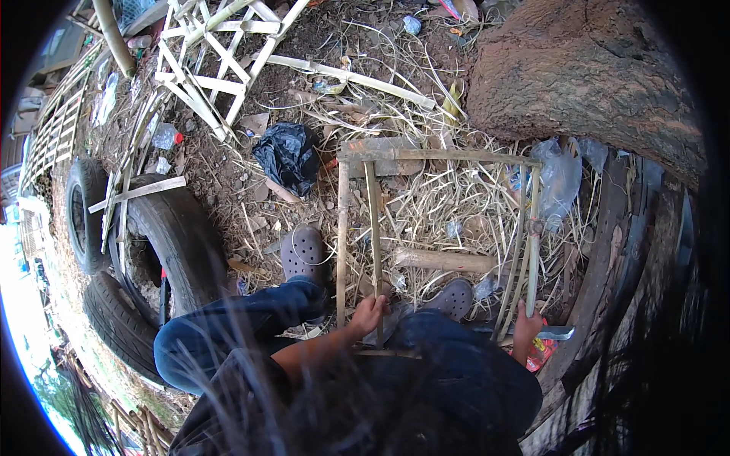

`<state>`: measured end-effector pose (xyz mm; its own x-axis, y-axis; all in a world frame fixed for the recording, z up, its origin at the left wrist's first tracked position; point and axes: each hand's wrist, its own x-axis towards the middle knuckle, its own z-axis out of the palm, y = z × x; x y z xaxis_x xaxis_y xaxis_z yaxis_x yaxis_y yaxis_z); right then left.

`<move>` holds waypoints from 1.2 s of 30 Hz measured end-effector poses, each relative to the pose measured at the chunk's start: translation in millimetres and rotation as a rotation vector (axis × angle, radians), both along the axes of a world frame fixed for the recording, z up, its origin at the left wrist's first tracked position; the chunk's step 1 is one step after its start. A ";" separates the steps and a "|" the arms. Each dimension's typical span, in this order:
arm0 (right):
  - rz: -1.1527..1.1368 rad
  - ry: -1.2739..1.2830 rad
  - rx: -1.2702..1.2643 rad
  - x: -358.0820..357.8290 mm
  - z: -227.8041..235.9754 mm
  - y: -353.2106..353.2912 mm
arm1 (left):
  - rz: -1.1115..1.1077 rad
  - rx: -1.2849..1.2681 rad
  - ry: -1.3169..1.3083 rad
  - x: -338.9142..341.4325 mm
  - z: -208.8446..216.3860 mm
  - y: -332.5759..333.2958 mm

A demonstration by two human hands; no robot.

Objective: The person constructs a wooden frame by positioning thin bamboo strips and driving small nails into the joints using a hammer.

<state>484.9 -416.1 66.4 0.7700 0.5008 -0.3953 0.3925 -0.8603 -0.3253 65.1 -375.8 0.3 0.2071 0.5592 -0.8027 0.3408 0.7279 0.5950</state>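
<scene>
Steadying the bamboo frame in front of the seated body, I work from a distance through two bare hands. The frame reaches out over ground strewn with strips, the right shoe showing inside its outline. The left hand has its fingers wrapped round the slat, which runs just inside the left bar. The right hand is curled at the lower end of the right bar; a knife juts out beside it, and whether those fingers grip bar, handle or both I cannot tell. Good practice, I judge: hold slat and left bar parallel, press evenly lest the joints twist, and turn the edge away from the right knee.
</scene>
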 end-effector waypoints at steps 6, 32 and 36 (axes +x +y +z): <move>-0.015 0.018 0.029 2.4 -2.3 1.1 | -0.127 -0.115 0.034 -7.7 -0.9 21.9; 0.078 -0.096 0.095 12.9 1.2 -36.9 | -0.174 0.792 0.406 -58.2 59.6 313.5; 0.114 -0.038 0.126 14.5 0.9 -17.2 | -0.031 0.767 0.315 -67.3 43.8 316.3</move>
